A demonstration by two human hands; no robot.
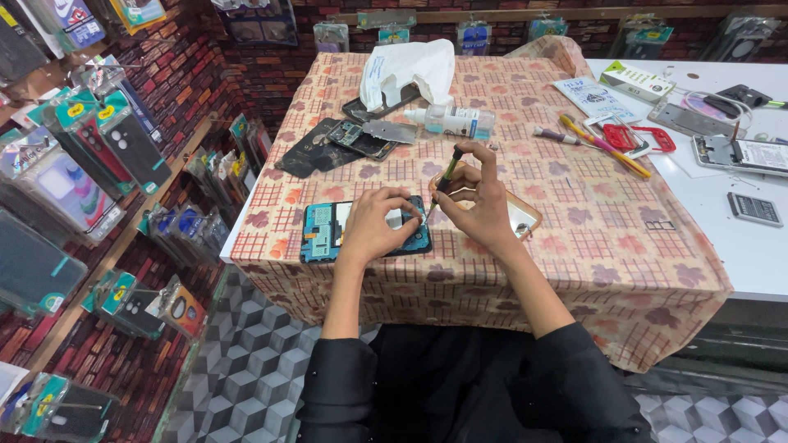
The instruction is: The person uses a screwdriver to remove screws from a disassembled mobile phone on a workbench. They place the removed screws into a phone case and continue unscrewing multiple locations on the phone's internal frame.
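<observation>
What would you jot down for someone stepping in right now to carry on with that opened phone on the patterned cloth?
Left hand: pressing down on the opened phone with its blue inner frame, holding it flat on the checked floral tablecloth.
Right hand: gripping a thin green-and-black screwdriver, tip down at the phone's right end.
Done: the phone's back is off; dark removed covers and parts lie further up the cloth, beside a small clear plastic bottle.
Left: the phone is still open; whether screws remain cannot be seen.

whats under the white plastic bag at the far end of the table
A dark flat phone part sticks out from beneath the white plastic bag, lying on the patterned tablecloth. How far it extends under the bag is hidden.
</observation>
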